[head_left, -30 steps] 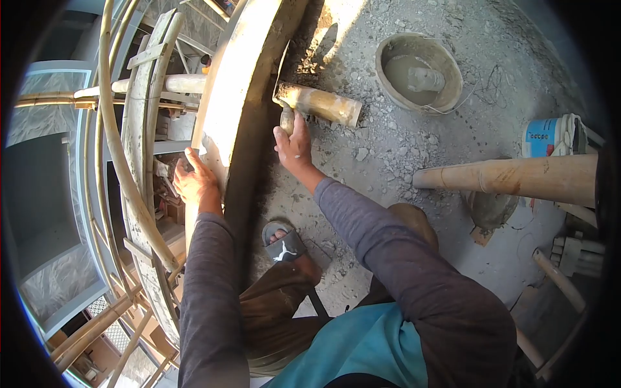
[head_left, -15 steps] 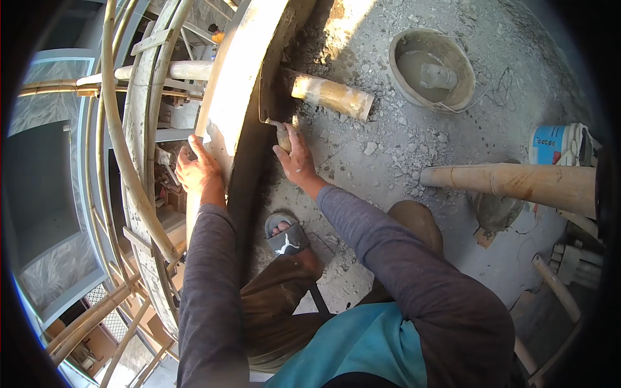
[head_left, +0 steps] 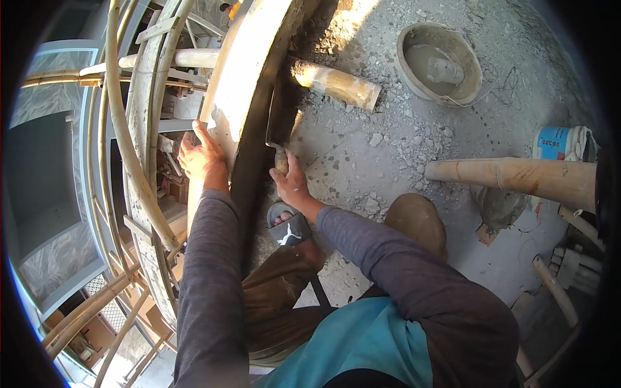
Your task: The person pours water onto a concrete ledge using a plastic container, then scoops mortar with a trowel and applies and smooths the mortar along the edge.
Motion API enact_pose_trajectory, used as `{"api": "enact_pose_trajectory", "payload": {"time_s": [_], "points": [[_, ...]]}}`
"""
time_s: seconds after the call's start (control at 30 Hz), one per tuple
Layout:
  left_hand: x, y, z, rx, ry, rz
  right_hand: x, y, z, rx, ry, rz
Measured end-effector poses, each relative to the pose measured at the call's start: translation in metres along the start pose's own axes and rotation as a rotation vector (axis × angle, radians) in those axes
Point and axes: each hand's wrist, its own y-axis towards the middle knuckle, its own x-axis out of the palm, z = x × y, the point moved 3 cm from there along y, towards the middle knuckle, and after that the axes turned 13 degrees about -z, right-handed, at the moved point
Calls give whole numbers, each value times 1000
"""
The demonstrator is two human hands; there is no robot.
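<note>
My right hand (head_left: 294, 187) is closed round the wooden handle of a trowel (head_left: 281, 161). The trowel's blade, seen nearly edge-on, lies along the dark inner face of a low curved wall (head_left: 251, 64); whether it presses on the face I cannot tell. My left hand (head_left: 204, 158) rests on the pale top of this wall, fingers apart and reaching toward its outer edge, nothing held. Just beyond the trowel, a short thick bamboo piece (head_left: 339, 85) lies on the floor against the wall's foot.
A bucket (head_left: 475, 90) of grey liquid with a clear container in it stands ahead right. Rubble (head_left: 414, 136) covers the floor. A bamboo pole (head_left: 517, 176) juts in from the right near a blue-and-white pail (head_left: 553, 142). Bamboo scaffolding (head_left: 129, 136) rises outside the wall.
My right hand has drawn the trowel back toward my body along the wall's inner face. My left hand keeps its place on the wall top. The view has shifted slightly.
</note>
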Motion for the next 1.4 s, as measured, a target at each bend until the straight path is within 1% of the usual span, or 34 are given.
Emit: {"api": "enact_pose_trajectory", "payload": {"time_s": [0.03, 0.17, 0.23, 0.3, 0.33, 0.4, 0.43, 0.53, 0.6, 0.63, 0.67, 0.73, 0.77, 0.8, 0.87, 0.9, 0.93, 0.97, 1.07, 1.13, 1.17, 1.2, 1.27, 1.3, 1.33, 1.4], "points": [[0, 0, 0, 4, 8, -3, 6, 6, 2, -70, -77, 64], [2, 1, -1, 0, 5, 0, 7, -17, -31, -78, -114, 19], [1, 0, 1, -3, -9, 4, 10, -41, -35, -165, -55, -121], [0, 1, -1, 9, -76, -73, 8, -61, -27, -199, -42, -138], [-1, 1, -1, 3, -68, -74, 10, -70, -22, -231, -31, -160], [-2, 0, 2, -10, -100, -87, 24, -78, 14, -34, 152, -196], [0, 2, 0, -4, -97, -78, 29, -75, 32, 55, 221, -148], [0, 2, -1, 16, -110, -60, 30, -64, 25, 209, 371, -108], [0, 2, -1, 10, -114, -64, 31, -54, 1, 285, 468, -197], [0, 2, -2, 16, -114, -61, 32, -52, -14, 306, 423, -224], [0, 3, -2, 23, -116, -57, 42, -51, -10, 307, 421, -227], [1, 5, -3, 24, -117, -60, 55, -54, -7, -34, -13, -60], [2, 5, -3, 31, -117, -64, 52, -62, -22, 31, 63, -136], [2, 4, -3, 33, -118, -68, 50, -69, -22, 33, 62, -132], [1, 4, -2, 30, -132, -79, 49, -80, -26, -148, 19, -126], [0, 4, -2, 32, -128, -81, 47, -85, -22, -198, -33, -103], [0, 4, -1, 40, -135, -83, 48, -86, -16, -194, -31, -102], [0, 3, -2, 47, -144, -86, 47, -84, -11, -50, 74, -118], [-1, 2, 0, 36, -139, -82, 48, -67, -11, 159, 403, -73], [0, 3, -1, 38, -131, -83, 46, -51, -25, 361, 540, -106], [0, 3, -1, 39, -126, -85, 46, -43, -35, 271, 632, -144], [0, 4, -2, 38, -126, -85, 46, -43, -42, 271, 631, -145], [0, 4, -2, 28, -49, -81, 43, -47, -62, 150, 509, -185], [0, 4, -1, 29, -50, -84, 43, -51, -62, 55, 482, -199], [0, 3, -1, 31, -61, -83, 43, -57, -59, 57, 483, -194], [-2, 2, 1, 40, -72, -78, 41, -63, -59, -103, 453, -165]]}}
